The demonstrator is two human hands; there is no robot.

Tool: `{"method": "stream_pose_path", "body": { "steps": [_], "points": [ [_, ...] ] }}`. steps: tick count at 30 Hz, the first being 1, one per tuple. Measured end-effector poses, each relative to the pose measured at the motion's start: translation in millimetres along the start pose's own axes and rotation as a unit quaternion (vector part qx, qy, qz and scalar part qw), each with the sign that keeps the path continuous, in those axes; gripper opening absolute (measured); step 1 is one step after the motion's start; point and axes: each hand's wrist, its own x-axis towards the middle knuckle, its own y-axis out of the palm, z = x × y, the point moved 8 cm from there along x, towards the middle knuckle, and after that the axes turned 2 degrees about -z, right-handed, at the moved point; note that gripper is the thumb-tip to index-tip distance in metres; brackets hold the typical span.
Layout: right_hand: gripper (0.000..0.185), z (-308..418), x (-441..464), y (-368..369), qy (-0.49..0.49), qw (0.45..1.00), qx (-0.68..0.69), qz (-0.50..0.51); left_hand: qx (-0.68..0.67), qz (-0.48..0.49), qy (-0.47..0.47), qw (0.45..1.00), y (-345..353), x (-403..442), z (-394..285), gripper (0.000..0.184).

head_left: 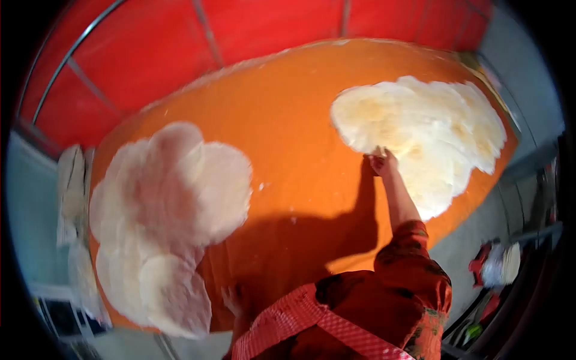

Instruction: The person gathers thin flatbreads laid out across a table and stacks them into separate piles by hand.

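Thin, round, pale flatbreads lie overlapping in two wide spreads on an orange table covering. My right hand (pixel 381 162) reaches to the near left edge of the right spread of flatbreads (pixel 426 132), which is browned in patches. Its fingers are closed on the edge of a flatbread there. My left hand (pixel 231 301) is low over the table near its front edge, in shadow, with the fingers apart and nothing seen in them. Just left of it lies the other spread of flatbreads (pixel 171 186), partly under my shadow.
The orange table (pixel 288 120) is broad, with small white crumbs between the spreads. Red panels with metal bars (pixel 270 30) stand behind it. Pale folded sacks or cloths (pixel 72 192) lie along the left side. A red and white item (pixel 495 264) sits beyond the right edge.
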Motion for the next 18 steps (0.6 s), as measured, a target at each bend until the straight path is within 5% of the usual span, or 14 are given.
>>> {"method": "stream_pose_path", "body": {
  "steps": [5, 7, 8, 9, 11, 15, 18],
  "points": [
    [0.024, -118, -91, 86, 0.017, 0.960, -0.202, 0.192, -0.078, 0.043, 0.034, 0.995, -22, 20, -31, 0.028],
    [0.012, -174, -144, 137, 0.027, 0.943, -0.269, 0.195, -0.080, 0.043, 0.042, 0.995, -22, 25, -36, 0.027],
    [0.009, -208, -145, 165, -0.058, 0.907, -0.282, 0.306, -0.082, 0.046, 0.032, 0.995, -21, 26, -35, 0.027],
    [0.011, -241, -155, 192, -0.140, 0.853, -0.286, 0.413, -0.084, 0.047, 0.023, 0.995, -21, 26, -34, 0.026],
    [0.026, -270, -239, 244, -0.461, 0.645, -0.400, 0.459, -0.076, 0.051, 0.007, 0.996, -22, 24, -30, 0.024],
    [0.059, -376, -344, 264, -0.551, 0.371, -0.523, 0.534, -0.087, 0.051, 0.009, 0.995, -26, 29, -30, 0.024],
    [0.061, -417, -358, 260, -0.603, 0.313, -0.551, 0.485, -0.123, 0.042, 0.010, 0.991, -33, 31, -30, 0.024]
  ]
}}
